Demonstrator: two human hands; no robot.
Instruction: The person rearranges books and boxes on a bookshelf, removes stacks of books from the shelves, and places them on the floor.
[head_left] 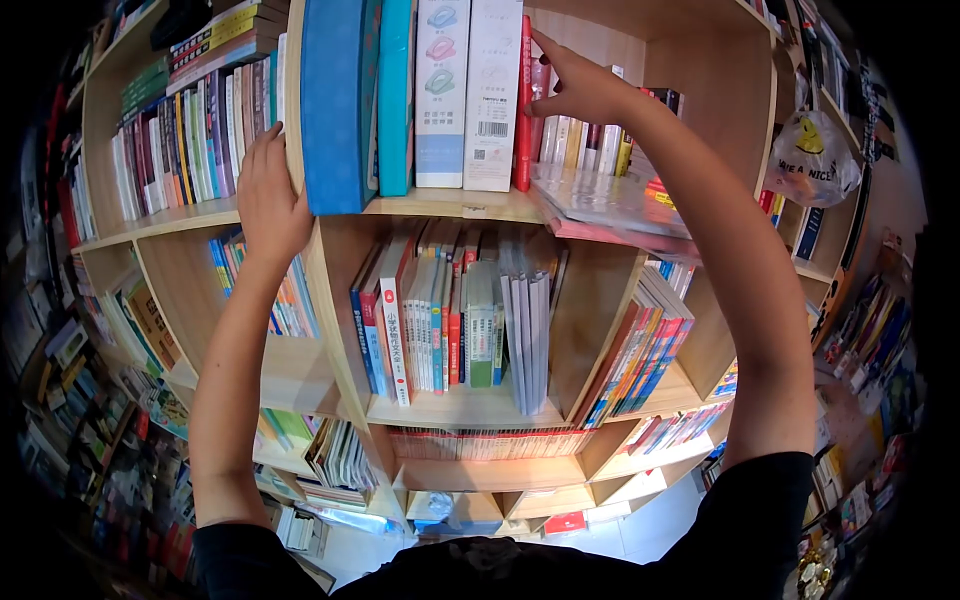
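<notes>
My left hand point(270, 195) lies with its fingers stretched out along the upright wooden divider point(296, 110), left of a wide blue binder point(338, 115). At the upper shelf my right hand point(580, 88) has thumb and forefinger apart. Their tips are at the right side of a thin red book point(523, 125), seemingly touching it; the other fingers are partly hidden. Left of that book stand two white boxes, one with a barcode point(491, 90) and one with coloured pictures point(441, 100), then a teal binder point(396, 100). All stand upright.
Plastic-wrapped flat items point(600, 200) jut over the shelf edge below my right hand. Books fill the middle compartment point(460, 320) and the left shelf point(190, 140). A plastic bag with a yellow face point(812, 150) hangs at right. Pale floor point(655, 515) shows below.
</notes>
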